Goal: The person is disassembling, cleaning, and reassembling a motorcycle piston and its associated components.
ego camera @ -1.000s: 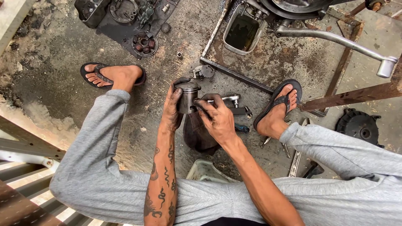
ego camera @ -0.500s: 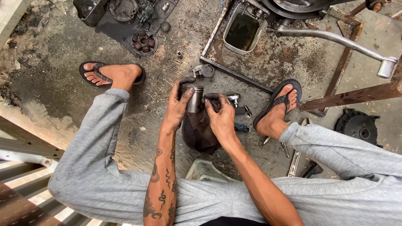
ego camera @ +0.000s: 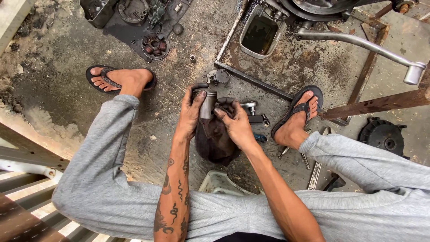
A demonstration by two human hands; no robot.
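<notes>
Scene: a person is squatting on a stained concrete floor, working a small engine part between sandalled feet.
Left hand: the left hand is closing around a grey metal piston, fingers wrapped over its crown at 12 o'clock.
Right hand: the right hand is gripping a dark oily rag and pressing it against the piston's side from 3 o'clock.
Where the piston is: it is being held just above the floor, dead centre between the knees, the rag hanging below it at 6 o'clock.
Progress: judging by the dull skirt and the grime on both hands, the wiping is looking part done; the far side of the piston is hidden, so how much is left cannot be told.
Surroundings: a tray of dismantled parts is lying at 11 o'clock, a pan of dark oil at 1 o'clock, a chrome kick lever at 2 o'clock, a black round cover at 3 o'clock.
In the way: a ratchet tool and loose spanners are crowding the floor just beside the right hand.
</notes>
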